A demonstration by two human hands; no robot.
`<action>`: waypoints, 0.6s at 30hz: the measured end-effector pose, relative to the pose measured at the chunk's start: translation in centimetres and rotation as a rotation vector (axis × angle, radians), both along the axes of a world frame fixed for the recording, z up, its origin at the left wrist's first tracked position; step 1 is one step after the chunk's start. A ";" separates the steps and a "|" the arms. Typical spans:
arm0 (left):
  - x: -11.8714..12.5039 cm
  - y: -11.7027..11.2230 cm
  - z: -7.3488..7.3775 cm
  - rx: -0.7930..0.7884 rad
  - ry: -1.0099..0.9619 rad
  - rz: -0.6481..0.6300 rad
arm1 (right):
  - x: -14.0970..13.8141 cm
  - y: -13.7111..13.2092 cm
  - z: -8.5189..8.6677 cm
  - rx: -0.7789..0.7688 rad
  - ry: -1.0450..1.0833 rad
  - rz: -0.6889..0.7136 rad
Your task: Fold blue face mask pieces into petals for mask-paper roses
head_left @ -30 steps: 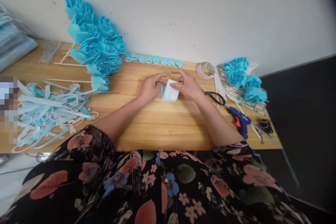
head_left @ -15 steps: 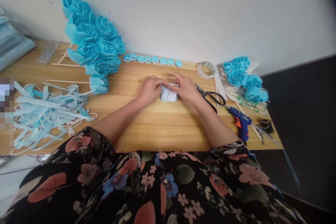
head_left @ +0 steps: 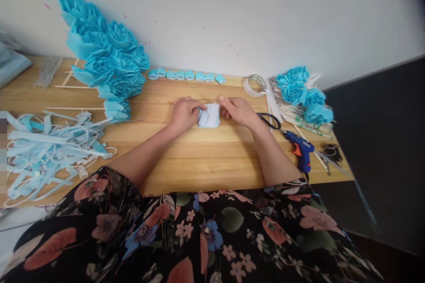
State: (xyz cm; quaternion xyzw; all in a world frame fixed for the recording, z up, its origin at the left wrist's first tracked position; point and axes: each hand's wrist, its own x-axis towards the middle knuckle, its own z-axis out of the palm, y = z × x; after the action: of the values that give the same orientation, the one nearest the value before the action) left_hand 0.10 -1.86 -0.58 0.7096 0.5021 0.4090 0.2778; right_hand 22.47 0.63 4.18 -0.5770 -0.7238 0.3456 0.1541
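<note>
your left hand [head_left: 185, 112] pinches the upper left of the small pale fabric stack [head_left: 210, 117] on the wooden table [head_left: 206, 159]; your right hand [head_left: 237, 110] curls by its upper right corner, gripping or not, i can't tell. it looks light, soft and prone to layers slipping, so pinch opposite edges together.

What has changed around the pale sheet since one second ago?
The pale sheet, tilted up before, now lies flatter. The right hand has moved rightward off its face to its upper right corner; whether it grips is unclear. The left hand stays at its upper left. The glue gun and blue flowers did not move.
</note>
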 end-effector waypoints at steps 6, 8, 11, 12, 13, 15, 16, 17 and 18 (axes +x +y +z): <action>0.0 0.0 -0.1 0.027 0.003 -0.019 | -1.1 -0.8 0.3 0.110 -0.050 0.024; -0.1 0.0 -0.1 0.024 -0.009 -0.001 | -1.3 -0.8 0.0 0.112 -0.013 0.034; -0.1 0.0 -0.1 0.026 -0.032 0.046 | -1.0 -0.5 -0.2 0.091 0.133 0.042; -0.2 0.0 -0.2 0.032 -0.032 0.057 | -0.7 -0.4 -0.2 0.066 0.191 0.045; -0.2 0.0 -0.2 0.036 -0.032 0.064 | -0.3 -0.2 -0.1 0.032 0.247 0.049; -0.2 0.0 -0.3 0.038 -0.030 0.069 | 0.4 0.1 0.3 -0.049 0.359 0.048; -0.1 0.0 -0.3 0.033 -0.030 0.072 | 0.8 0.3 0.5 -0.082 0.424 0.034; -0.1 0.0 -0.3 0.024 -0.032 0.075 | 1.1 0.3 0.8 -0.105 0.493 0.011; -0.1 0.1 -0.3 0.013 -0.036 0.076 | 1.2 0.3 0.9 -0.117 0.559 -0.017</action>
State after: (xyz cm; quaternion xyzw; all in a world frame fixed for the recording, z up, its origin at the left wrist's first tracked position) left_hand -0.02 -1.81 -0.90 0.6843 0.5211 0.4352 0.2662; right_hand 23.66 0.97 5.13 -0.4733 -0.6272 0.5311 0.3169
